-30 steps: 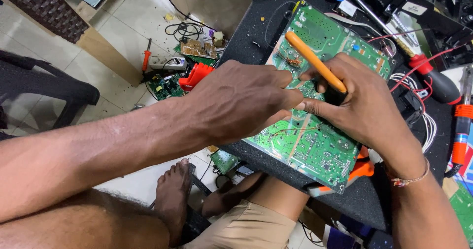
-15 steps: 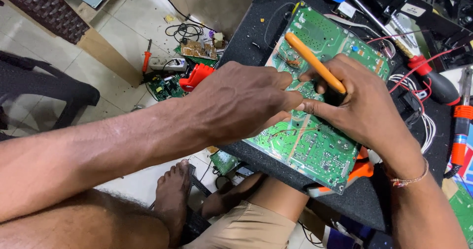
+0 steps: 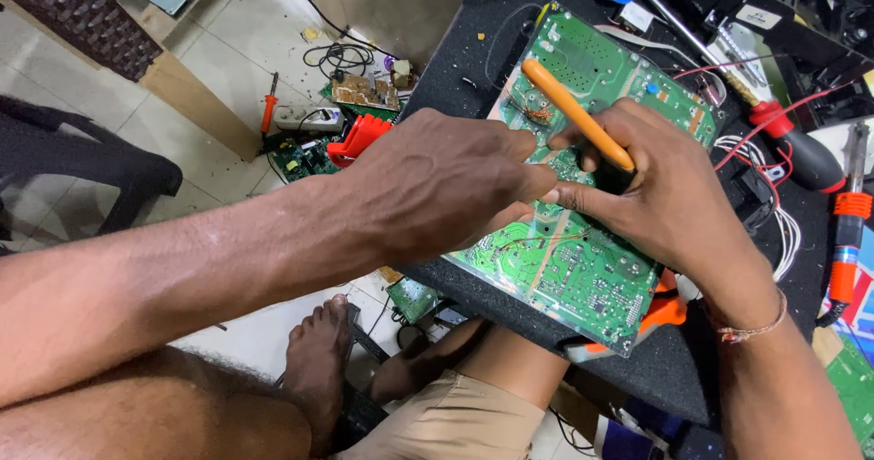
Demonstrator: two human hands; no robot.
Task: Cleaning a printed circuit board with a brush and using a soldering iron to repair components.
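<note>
The right hand (image 3: 669,196) is curled around an orange-handled tool (image 3: 575,112), fingers and thumb pinched on its lower end, so the handle slants up and to the left over the green circuit board (image 3: 564,260). The tool's tip is hidden under the fingers. The left hand (image 3: 446,182) lies knuckles-up on the board just beside it, fingers bent and gathered, its fingertips meeting those of the right hand; whether it grips anything I cannot tell.

The board rests tilted on a black mat (image 3: 455,55), its near corner reaching almost to the mat's lower edge above the person's knee. Room is tight on the right — a red-handled screwdriver (image 3: 783,137) and a second orange-and-grey tool (image 3: 847,232) lie close to the board's right edge, with white wires (image 3: 774,223) between them. An orange object (image 3: 665,313) peeks out from under the board's lower corner. To the left the mat ends and the tiled floor (image 3: 209,69) opens out, strewn with a red tool (image 3: 360,140), a small screwdriver (image 3: 269,103) and loose boards (image 3: 364,91).
</note>
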